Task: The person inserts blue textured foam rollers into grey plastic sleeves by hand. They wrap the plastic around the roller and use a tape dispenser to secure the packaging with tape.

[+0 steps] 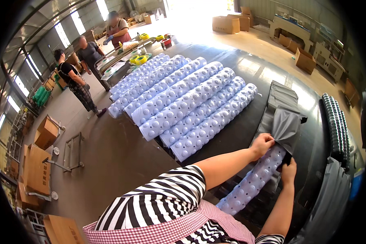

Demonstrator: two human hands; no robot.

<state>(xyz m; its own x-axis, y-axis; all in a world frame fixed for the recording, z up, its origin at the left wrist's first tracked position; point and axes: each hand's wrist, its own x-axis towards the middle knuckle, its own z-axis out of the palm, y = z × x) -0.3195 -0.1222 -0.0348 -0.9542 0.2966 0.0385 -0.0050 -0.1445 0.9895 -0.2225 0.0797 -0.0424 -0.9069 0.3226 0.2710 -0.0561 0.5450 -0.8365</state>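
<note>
My left hand (262, 144) is pinching the open edge of a grey plastic bag (286, 127), and my right hand (289, 170) grips the same mouth from below, fingers closed on the film. Between the two hands a rolled pale-blue mat (252, 181) studded with round bumps lies on the dark worktop (252, 73), its far end just inside the bag. Beyond my left hand a row of the same rolled mats (183, 99) lies side by side, and past my right hand stands a dark stack of rolls (336, 122).
</note>
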